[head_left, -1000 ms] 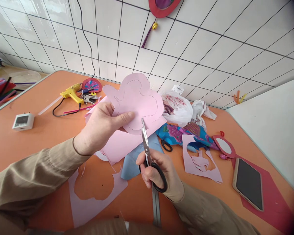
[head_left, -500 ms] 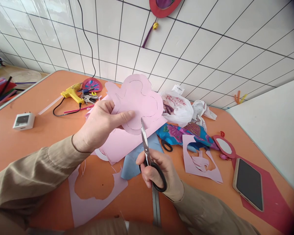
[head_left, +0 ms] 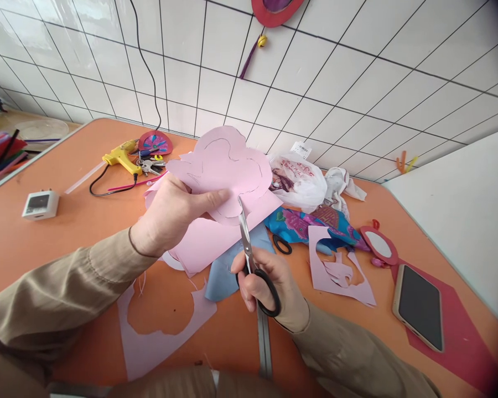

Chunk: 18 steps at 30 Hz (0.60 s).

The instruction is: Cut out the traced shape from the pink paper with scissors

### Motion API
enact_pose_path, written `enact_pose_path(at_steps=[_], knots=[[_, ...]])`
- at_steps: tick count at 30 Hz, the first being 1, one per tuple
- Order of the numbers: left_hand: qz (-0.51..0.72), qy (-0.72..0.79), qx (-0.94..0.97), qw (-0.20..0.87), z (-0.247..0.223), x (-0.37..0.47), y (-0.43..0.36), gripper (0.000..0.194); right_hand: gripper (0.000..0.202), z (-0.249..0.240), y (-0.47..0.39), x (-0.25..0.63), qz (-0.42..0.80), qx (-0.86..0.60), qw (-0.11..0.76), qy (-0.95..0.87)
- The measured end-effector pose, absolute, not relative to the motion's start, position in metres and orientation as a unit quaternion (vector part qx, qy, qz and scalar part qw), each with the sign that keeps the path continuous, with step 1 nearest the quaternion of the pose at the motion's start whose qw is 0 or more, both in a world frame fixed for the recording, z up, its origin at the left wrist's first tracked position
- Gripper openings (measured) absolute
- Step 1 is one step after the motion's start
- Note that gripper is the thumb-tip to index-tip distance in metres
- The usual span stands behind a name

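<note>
Hovering over the bench [head_left: 83,221], the pink paper flower [head_left: 228,171] looks light and easily creased, best pinched near its rim; the left hand [head_left: 170,213] grips it, thumb in front. Its left lobe [head_left: 179,167] sits lower than earlier. The right hand [head_left: 286,284] grips scissors [head_left: 244,235], blades at the lower edge.

Orange tabletop [head_left: 78,221], white charger [head_left: 40,204] at left, yellow glue gun [head_left: 122,158] beside keys [head_left: 151,167], cut pink scrap [head_left: 149,351] in the foreground, light-blue cloth [head_left: 222,275] in the middle, red sheet [head_left: 465,337] partly beneath a phone [head_left: 420,307]
</note>
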<state>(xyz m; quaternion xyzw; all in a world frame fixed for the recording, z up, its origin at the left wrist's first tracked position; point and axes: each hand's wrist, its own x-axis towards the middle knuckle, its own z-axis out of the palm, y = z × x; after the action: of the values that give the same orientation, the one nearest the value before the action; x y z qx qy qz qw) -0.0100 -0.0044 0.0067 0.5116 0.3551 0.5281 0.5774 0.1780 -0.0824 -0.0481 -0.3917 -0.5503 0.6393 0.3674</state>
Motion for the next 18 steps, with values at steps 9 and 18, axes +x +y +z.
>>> enact_pose_path(at_steps=[9,18], knots=[[0.524,0.354,0.519,0.575,0.0119,-0.0151,-0.0007,0.029,0.053,-0.0458,-0.0754,0.1828,0.649,-0.382,0.342,-0.563],[0.511,0.356,0.554,0.553,0.0155,-0.0189,0.0009,0.031,0.051,-0.045,-0.0762,0.1835,0.633,-0.385,0.341,-0.578]])
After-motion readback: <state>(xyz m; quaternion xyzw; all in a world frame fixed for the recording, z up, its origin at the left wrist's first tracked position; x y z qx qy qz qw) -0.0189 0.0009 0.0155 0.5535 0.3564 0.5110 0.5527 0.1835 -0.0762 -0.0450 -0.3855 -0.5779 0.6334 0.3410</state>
